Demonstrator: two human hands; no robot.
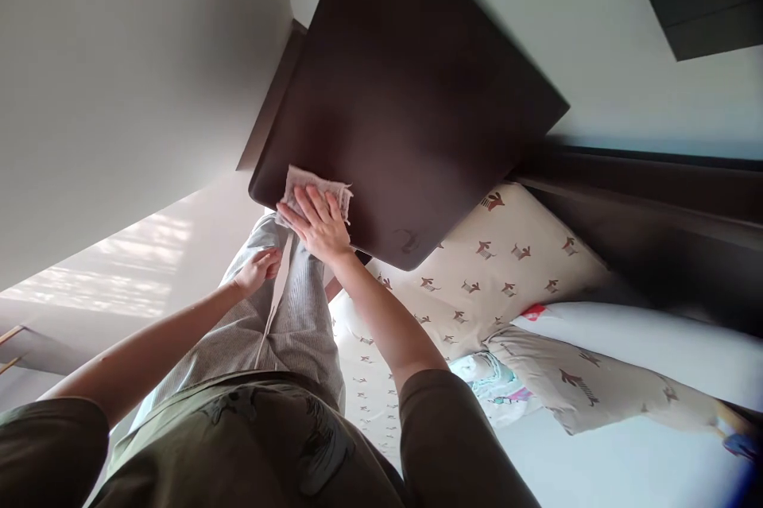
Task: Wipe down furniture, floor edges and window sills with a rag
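Under right hand (317, 223): cloth (305, 184) pressed flat on dark board (405, 95), palm open, fingers spread, not gripping | board's bulk lies ahead and rightward of hand, long axis unclear | right hand nearer; left hand (257, 269) curled on striped trousers (298, 325), grip unclear

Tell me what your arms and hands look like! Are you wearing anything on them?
The left sleeve and right sleeve are short, loose and dark olive green. Below them, the arms are bare. The left hand and right hand have no gloves, and I can't see any rings or watches.
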